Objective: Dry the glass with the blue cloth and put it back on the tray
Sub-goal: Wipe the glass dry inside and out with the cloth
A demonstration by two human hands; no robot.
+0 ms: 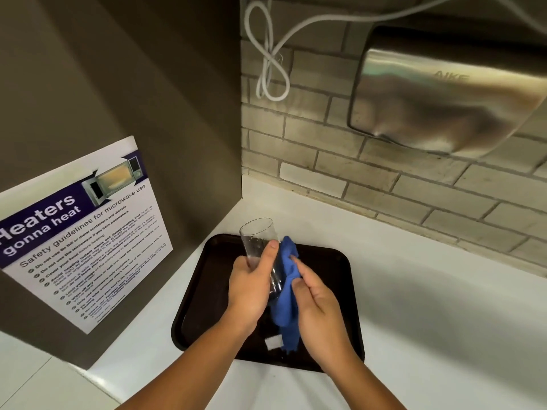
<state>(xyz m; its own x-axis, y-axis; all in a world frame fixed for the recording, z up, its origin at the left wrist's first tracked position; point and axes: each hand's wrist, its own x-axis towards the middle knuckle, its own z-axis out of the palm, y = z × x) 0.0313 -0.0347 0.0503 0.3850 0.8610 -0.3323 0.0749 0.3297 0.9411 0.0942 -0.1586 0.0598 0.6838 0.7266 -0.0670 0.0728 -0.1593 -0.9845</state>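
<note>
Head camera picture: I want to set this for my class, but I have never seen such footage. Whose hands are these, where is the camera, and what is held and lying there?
The single picture comes from a camera worn on a person's head, looking down at their own bare hands. The left hand grips a clear glass, tilted above a dark tray on a white counter. The right hand presses a blue cloth against the glass. A steel hand dryer hangs on the brick wall.
</note>
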